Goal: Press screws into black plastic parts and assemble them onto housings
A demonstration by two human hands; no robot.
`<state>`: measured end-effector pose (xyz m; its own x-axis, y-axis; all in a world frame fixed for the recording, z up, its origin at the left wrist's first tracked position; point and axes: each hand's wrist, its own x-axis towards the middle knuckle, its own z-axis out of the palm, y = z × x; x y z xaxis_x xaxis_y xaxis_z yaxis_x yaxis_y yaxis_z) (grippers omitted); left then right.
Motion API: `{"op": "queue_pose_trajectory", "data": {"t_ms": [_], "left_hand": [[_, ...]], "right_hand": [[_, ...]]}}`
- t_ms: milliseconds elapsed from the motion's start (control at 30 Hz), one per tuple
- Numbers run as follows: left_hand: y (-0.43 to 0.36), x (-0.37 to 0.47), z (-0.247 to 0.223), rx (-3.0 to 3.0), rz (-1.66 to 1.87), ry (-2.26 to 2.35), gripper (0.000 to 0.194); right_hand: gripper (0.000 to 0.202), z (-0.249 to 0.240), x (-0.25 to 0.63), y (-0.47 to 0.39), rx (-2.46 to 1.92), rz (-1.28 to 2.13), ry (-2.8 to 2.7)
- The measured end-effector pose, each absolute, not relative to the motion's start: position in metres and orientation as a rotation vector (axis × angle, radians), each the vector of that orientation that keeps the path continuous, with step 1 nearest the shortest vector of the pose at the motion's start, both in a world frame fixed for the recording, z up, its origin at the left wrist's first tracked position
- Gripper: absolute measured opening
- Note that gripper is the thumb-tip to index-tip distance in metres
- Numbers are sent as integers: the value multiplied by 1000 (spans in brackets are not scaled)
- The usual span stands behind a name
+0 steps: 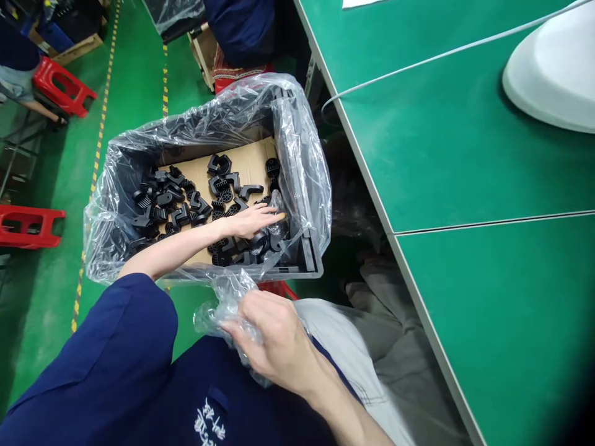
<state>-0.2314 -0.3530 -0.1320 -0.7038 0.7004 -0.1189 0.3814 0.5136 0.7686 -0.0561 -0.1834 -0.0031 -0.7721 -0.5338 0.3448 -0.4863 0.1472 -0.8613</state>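
My left hand [255, 221] reaches into a grey plastic crate [304, 179] lined with a clear plastic bag [204, 127]. Its fingers are stretched out, at the crate's right side, over black plastic parts [186, 195] and beside a crumpled fold of the film. Many of these parts lie loosely on a cardboard sheet [253, 155], bunched to the left and front right. Close to my body, my right hand [272, 331] is closed round a gathered piece of clear plastic film [225, 306]. Whether that film joins the liner is hard to see.
A green-topped table [465, 173] runs along the right, its edge beside the crate. On it are a white rounded object [553, 74] and a white cable [432, 62]. Red stools [32, 226] and another person [21, 68] are at the left.
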Motion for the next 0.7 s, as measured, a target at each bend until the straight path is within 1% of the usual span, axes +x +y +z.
{"op": "queue_pose_trajectory", "data": {"t_ms": [100, 167, 267, 333, 367, 467, 500, 533, 600, 633, 667, 700], "left_hand": [[-353, -228, -147, 768, 1159, 2415, 47], [-357, -227, -150, 625, 1300, 2495, 39], [-369, -228, -138, 369, 1587, 2561, 43], [-375, -222, -116, 239, 1766, 2547, 48], [-376, -215, -103, 201, 1832, 2533, 50], [-366, -170, -59, 203, 1943, 2372, 61], [-361, -153, -46, 234, 1966, 2209, 65], [-356, -136, -36, 263, 1968, 2040, 69], [-350, -116, -27, 289, 1952, 1831, 74], [-350, -115, -28, 271, 1933, 1843, 73], [-352, -120, -32, 231, 1858, 1953, 69], [-354, -130, -39, 176, 1722, 2121, 65]], "right_hand": [[27, -4, -52, -163, -904, -1791, 2264], [26, -5, -51, -149, -786, -1802, 2264], [23, -9, -53, -132, -583, -1797, 2384], [12, -15, -57, -128, -449, -1750, 2532], [11, -18, -60, -129, -391, -1724, 2614], [49, -24, -66, -140, -380, -1614, 2741], [52, -24, -67, -145, -434, -1611, 2748], [47, -24, -67, -150, -497, -1628, 2748], [21, -22, -65, -156, -579, -1712, 2747], [9, -21, -63, -158, -582, -1774, 2754], [5, -20, -61, -159, -569, -1823, 2749], [9, -19, -58, -159, -550, -1855, 2734]]}}
